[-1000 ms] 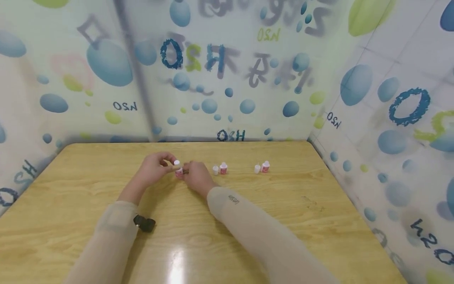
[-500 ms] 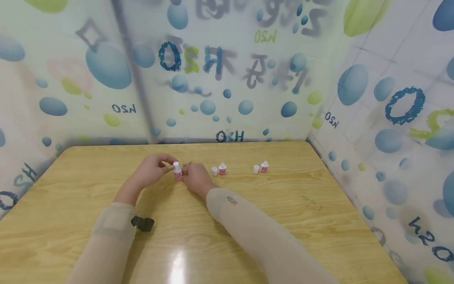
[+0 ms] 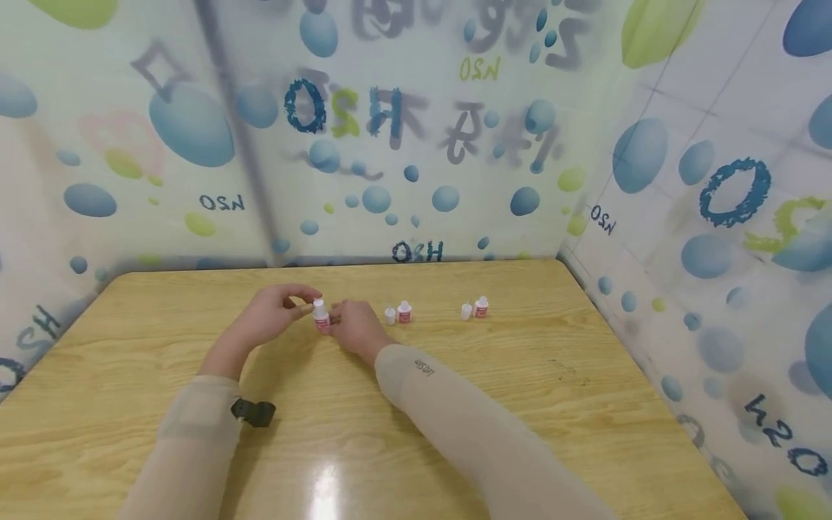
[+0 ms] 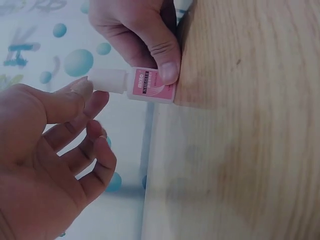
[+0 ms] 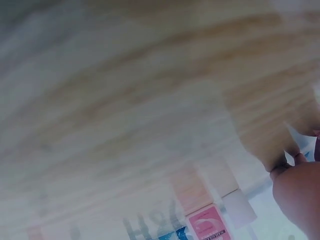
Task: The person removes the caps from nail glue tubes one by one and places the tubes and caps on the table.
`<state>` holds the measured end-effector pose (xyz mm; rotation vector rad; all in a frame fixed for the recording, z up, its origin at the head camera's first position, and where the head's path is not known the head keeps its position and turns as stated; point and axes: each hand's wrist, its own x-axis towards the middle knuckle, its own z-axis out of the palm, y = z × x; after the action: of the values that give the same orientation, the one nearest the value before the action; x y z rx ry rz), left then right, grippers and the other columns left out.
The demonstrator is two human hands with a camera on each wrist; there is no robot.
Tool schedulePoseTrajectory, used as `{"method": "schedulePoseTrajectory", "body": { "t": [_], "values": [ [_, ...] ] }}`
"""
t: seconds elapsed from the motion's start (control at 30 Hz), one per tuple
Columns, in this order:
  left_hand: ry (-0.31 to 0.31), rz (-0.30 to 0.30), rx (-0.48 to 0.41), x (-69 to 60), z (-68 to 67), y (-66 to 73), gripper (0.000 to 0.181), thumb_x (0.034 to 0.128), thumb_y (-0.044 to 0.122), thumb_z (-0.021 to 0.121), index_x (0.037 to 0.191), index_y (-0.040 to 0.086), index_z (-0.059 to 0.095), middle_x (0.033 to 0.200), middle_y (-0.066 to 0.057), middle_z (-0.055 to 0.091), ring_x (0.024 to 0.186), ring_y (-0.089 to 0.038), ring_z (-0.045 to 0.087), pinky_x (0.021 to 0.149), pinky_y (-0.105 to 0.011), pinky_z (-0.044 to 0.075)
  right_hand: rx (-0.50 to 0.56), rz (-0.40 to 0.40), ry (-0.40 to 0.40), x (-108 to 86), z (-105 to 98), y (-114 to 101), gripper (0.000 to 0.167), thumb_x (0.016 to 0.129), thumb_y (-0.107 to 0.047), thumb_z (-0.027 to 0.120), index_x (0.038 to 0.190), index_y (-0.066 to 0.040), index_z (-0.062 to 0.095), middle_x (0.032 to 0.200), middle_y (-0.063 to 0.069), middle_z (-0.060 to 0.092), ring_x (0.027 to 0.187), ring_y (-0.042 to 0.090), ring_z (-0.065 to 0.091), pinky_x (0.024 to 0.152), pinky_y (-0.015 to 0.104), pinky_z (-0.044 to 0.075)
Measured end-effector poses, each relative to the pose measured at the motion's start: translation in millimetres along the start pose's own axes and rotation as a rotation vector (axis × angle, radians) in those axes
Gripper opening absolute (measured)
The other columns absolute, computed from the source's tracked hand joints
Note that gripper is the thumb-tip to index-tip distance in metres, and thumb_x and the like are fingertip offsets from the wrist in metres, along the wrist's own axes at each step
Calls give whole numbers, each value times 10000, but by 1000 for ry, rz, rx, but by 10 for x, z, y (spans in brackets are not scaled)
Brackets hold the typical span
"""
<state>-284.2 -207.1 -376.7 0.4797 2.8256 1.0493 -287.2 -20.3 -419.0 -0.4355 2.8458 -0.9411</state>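
Observation:
A small nail glue bottle [image 4: 152,83] with a pink label stands upright, or nearly so, between my two hands. My left hand [image 3: 269,314] pinches its white cap [image 4: 111,81] between thumb and index finger, the other fingers loosely bent. Gripping the bottle's lower body is my right hand [image 3: 359,328], its thumb over the label in the left wrist view. To the right stands a second nail glue bottle [image 3: 404,313], with a loose white cap [image 3: 390,316] at its left. Whether the held bottle's base touches the table cannot be told.
Farther right, a third nail glue bottle [image 3: 481,308] stands with another white cap [image 3: 466,311] beside it. The wooden table [image 3: 390,419] ends at a patterned back wall [image 3: 416,209]. A black strap device [image 3: 253,412] sits by my left wrist.
My left thumb has drawn back from across the bottle, so more of its cap and neck show. The bottle has shifted slightly nearer to me. The head view has drifted a little.

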Motion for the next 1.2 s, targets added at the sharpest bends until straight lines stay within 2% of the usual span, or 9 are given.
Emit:
{"method": "schedulePoseTrajectory", "body": {
  "t": [0.13, 0.33, 0.6, 0.83, 0.97, 1.2],
  "values": [
    [7, -10, 4, -11, 5, 3, 269, 1061, 110, 616, 1300, 102, 738, 1361, -197, 679, 943, -286, 599, 715, -341, 489, -36, -5, 3, 0, -1, -28, 271, 1015, -298, 746, 1248, -172, 803, 1372, 26, 741, 1279, 179, 682, 1125, 318, 525],
    [18, -40, -7, -2, 28, -7, 228, 1060, 142, 635, 1258, 104, 739, 1273, -194, 686, 931, -279, 592, 702, -340, 486, -20, -7, 10, -1, 0, -30, 271, 1009, -303, 753, 1240, -170, 805, 1353, 30, 749, 1250, 184, 691, 1117, 319, 530],
    [39, -25, -2, 36, 47, -1, 202, 1055, 185, 662, 1213, 79, 730, 1204, -168, 704, 960, -283, 604, 729, -336, 488, -10, -1, 11, -2, -32, -21, 271, 1008, -285, 756, 1245, -163, 800, 1345, 38, 750, 1258, 193, 692, 1119, 317, 529],
    [9, 44, -7, 8, 44, -47, 303, 1042, 45, 613, 1323, 72, 722, 1308, -218, 693, 944, -279, 618, 738, -335, 496, -34, 17, 4, 0, -7, -20, 251, 1016, -269, 748, 1237, -166, 805, 1360, 37, 742, 1279, 188, 683, 1134, 326, 521],
    [22, 26, -8, 5, 50, -47, 286, 1052, 47, 589, 1296, 80, 735, 1354, -204, 698, 972, -296, 623, 744, -335, 495, -19, 23, 4, -5, -4, -26, 258, 1011, -274, 753, 1239, -164, 804, 1361, 40, 740, 1286, 196, 682, 1136, 330, 520],
    [26, 0, 9, 26, 61, -48, 259, 1057, 66, 605, 1282, 83, 731, 1314, -212, 703, 979, -305, 633, 741, -334, 498, 8, 35, 5, -6, 0, -18, 281, 1009, -268, 756, 1267, -162, 788, 1404, 38, 722, 1325, 202, 668, 1144, 334, 515]
  ]
}}
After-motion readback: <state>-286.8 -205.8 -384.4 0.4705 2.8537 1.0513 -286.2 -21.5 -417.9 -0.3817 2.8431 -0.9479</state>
